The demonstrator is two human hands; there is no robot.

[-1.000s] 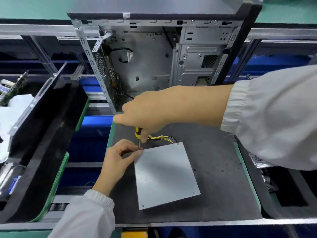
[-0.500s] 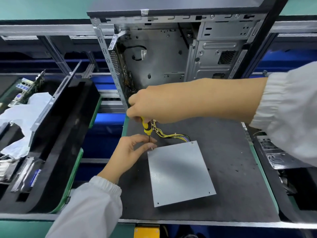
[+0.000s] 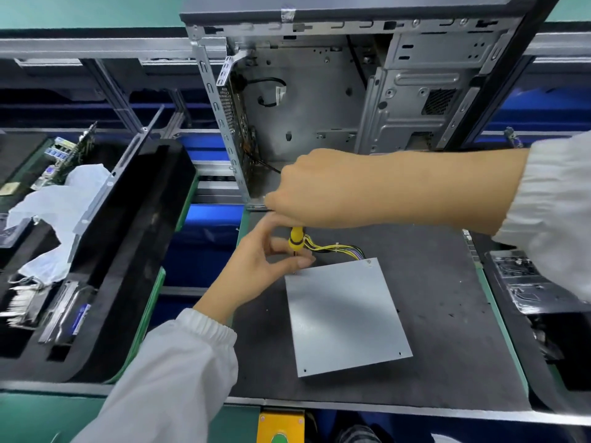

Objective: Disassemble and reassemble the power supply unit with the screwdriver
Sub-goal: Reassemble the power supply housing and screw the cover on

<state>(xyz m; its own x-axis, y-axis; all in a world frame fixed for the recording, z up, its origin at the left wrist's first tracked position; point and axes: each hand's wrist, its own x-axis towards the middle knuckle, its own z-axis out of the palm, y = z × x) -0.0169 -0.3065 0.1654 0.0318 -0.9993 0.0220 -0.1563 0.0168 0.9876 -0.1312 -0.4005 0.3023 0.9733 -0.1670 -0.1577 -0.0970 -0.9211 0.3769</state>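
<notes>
The grey power supply unit lies flat on the dark work mat, with its yellow and black cable bundle leaving the far edge. My right hand grips the yellow-handled screwdriver from above, held upright over the unit's far left corner. My left hand pinches the screwdriver's shaft near the tip with thumb and fingers, right at that corner. The tip itself is hidden behind my fingers.
An open, empty computer case stands at the back of the mat. A black foam tray with parts and a white bag sits to the left. Another tray with bagged parts sits at the right edge.
The view has shifted, so everything sits further right in frame. My left fingers have closed in around the screwdriver shaft at the unit's corner. The unit has not moved on the mat.
</notes>
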